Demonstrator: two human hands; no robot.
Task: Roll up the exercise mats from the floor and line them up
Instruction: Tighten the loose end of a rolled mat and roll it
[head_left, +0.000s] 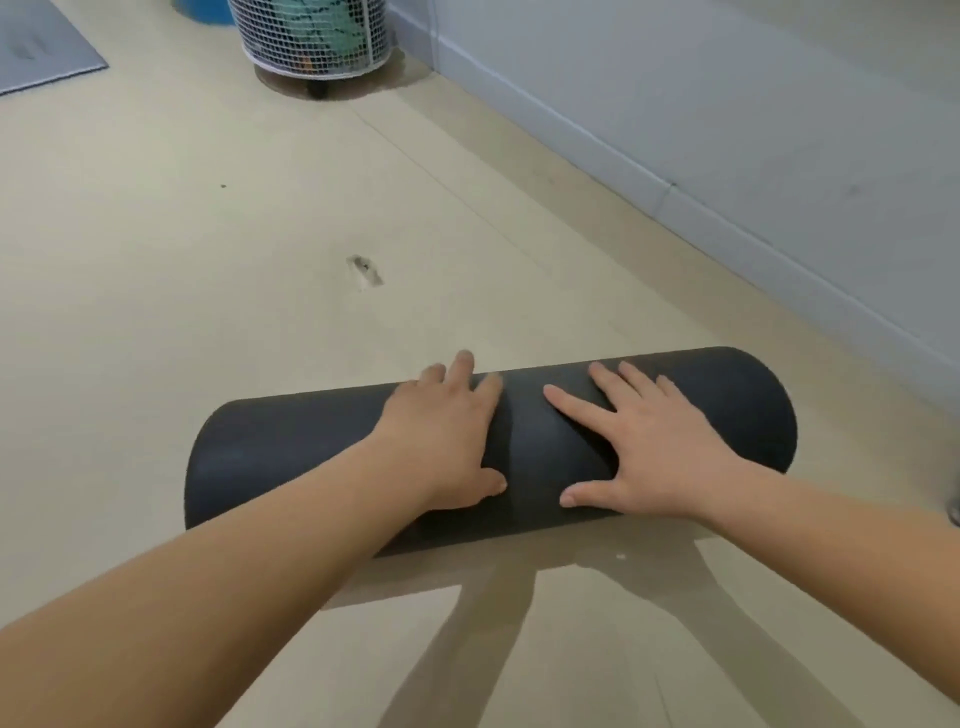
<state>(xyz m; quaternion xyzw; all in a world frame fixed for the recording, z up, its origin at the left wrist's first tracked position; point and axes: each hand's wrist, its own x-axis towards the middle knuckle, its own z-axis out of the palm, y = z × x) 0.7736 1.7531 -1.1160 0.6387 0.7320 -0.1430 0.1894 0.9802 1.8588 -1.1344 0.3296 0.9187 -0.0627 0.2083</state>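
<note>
Floor (208, 312) big, tan. Wall (727, 130) on R side. Dark mat (291, 457) all rolled up, lies on floor near wall, across in front of person. Grey mat (41, 47) flat, far L corner, not rolled yet. Net basket (311, 36) far back. L hand (447, 441) + R hand (649, 447) flat on top of roll, fingers out, gripping nothing. Tip: push down even w/ both, keep roll tight, ends level, so it won't spring open.

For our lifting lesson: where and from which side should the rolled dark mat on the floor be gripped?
Probably near both ends, from above: the rolled mat lies as a long cylinder crosswise, so a wide grip should keep it level and wound.
</note>
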